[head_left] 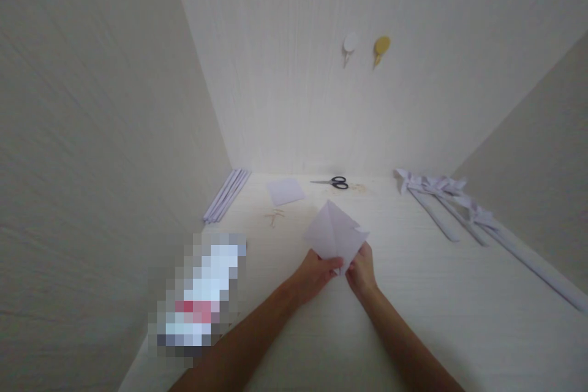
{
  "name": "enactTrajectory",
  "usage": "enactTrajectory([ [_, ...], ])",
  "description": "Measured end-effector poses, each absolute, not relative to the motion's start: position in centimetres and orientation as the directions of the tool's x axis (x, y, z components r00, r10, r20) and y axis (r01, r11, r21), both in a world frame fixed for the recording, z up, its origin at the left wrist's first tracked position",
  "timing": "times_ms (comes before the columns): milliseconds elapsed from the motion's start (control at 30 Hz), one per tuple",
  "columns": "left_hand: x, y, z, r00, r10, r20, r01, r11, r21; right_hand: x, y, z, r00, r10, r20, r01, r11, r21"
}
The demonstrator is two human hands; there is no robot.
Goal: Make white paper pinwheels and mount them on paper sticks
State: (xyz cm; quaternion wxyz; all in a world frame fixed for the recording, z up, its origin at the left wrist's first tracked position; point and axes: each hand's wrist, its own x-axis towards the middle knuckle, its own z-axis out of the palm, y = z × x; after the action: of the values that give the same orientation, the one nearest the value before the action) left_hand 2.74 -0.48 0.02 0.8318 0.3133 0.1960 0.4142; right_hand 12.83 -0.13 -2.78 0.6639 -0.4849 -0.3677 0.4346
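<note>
A white folded sheet of paper (334, 231) is held above the table, creased down its middle, with one corner pointing away from me. My left hand (318, 269) grips its near left edge, the thumb lying across the near corner. At the near right edge, my right hand (362, 266) pinches the paper; some of its fingers are hidden behind the sheet. Beyond the hands lie a flat square of white paper (285, 191) and a pair of scissors (335, 182) with black handles, blades pointing left.
Rolled white paper sticks (228, 195) lie at the left wall. Pinwheel-like folded papers on sticks (434, 187) rest at the right. Small toothpick-like pieces (274, 216) lie near the square. A blurred bright device (202, 294) stands at the left. Two hooks (381, 46) hang on the back wall.
</note>
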Motion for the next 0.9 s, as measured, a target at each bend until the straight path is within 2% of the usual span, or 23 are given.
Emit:
enactTrajectory([
  [100, 2.8, 0.1, 0.4, 0.427, 0.894, -0.132, -0.605, 0.392, 0.693, 13.3, -1.6, -2.1, 0.35, 0.934, 0.068, -0.287, 0.176, -0.942],
  [200, 2.8, 0.4, 0.4, 0.332, 0.929, -0.165, -0.593, 0.342, 0.729, 13.3, -2.5, -1.6, 0.291, 0.951, 0.104, -0.289, 0.191, -0.938],
  [367, 2.6, 0.2, -0.3, 0.296, 0.946, -0.13, -0.454, 0.259, 0.853, 13.3, -3.0, -1.5, 0.201, 0.972, 0.12, 0.013, 0.12, -0.993],
  [467, 2.4, 0.0, -0.5, 0.205, 0.975, -0.086, -0.308, 0.147, 0.94, 13.6, -3.1, -1.4, 0.194, 0.975, 0.108, 0.077, 0.094, -0.993],
  [533, 2.4, 0.0, -0.6, 0.145, 0.984, -0.099, -0.278, 0.137, 0.951, 14.0, -3.2, -1.4, 0.173, 0.979, 0.105, 0.083, 0.091, -0.992],
  [700, 2.1, 0.6, -0.7, -0.011, 0.977, -0.214, -0.424, 0.189, 0.886, 14.5, -3.3, -1.3, 0.1, 0.993, 0.07, 0.06, 0.065, -0.996],
  [900, 1.1, 1.9, -0.8, -0.159, 0.965, -0.207, -0.424, 0.123, 0.897, 14.1, -3.1, -1.0, 0.149, 0.981, 0.125, -0.069, 0.137, -0.988],
])
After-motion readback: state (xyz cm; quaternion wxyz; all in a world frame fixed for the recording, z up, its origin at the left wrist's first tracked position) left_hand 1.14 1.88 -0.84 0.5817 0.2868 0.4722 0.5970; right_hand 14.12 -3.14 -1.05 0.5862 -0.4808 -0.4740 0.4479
